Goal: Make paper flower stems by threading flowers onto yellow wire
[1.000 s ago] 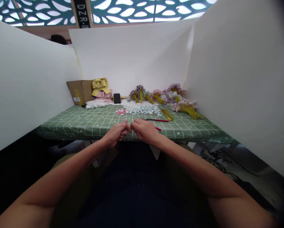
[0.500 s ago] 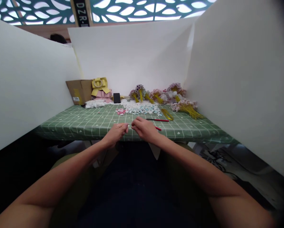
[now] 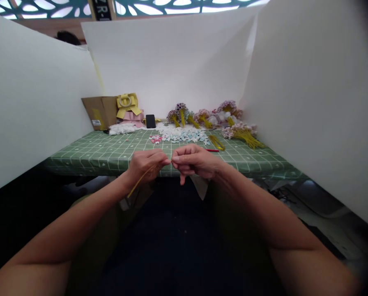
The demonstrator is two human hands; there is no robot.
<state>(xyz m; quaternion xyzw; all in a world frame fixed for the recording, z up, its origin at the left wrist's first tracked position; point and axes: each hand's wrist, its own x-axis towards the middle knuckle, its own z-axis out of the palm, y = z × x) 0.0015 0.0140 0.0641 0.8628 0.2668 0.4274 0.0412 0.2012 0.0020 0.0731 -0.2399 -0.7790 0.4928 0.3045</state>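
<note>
Golden wire point(image 3: 137, 183) is pinched in the left hand point(image 3: 146, 162), its tail slanting between 7 and 8 o'clock, while the right hand point(image 3: 196, 161) curls its fingers close against the left's fingertips; whether it grips anything I cannot tell. This piece looks unfinished; petals point(image 3: 184, 135) around 12 to 1 o'clock lie loose and seem unused, whereas the stemmed bundle point(image 3: 245, 136) near 2 o'clock appears already gathered.
</note>
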